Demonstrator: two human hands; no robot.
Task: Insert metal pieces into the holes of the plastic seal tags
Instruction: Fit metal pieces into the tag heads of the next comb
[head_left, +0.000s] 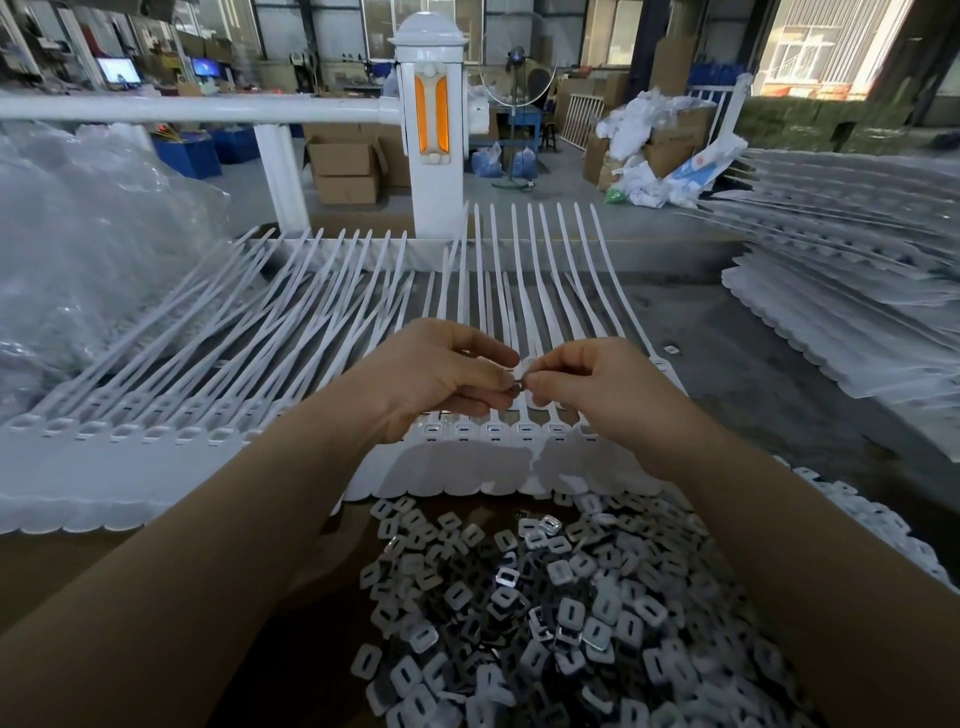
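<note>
Left hand (436, 374) and right hand (597, 384) meet fingertip to fingertip, both pinching small metal pieces (521, 383) above the row of white plastic seal tags (524, 431) on the bench (779, 374). Loose metal pieces heap (545, 597) lies nearer. White fence post (434, 130) stands behind.

I see white plastic seal tags (291, 332) fanned in a row, their long straps pale against my grey worktop (753, 374). Below them my heap of metal pieces (545, 597) shows silver and dark grey, each with a dark slot. Behind stands a white post (434, 130) bearing two orange strips.
</note>
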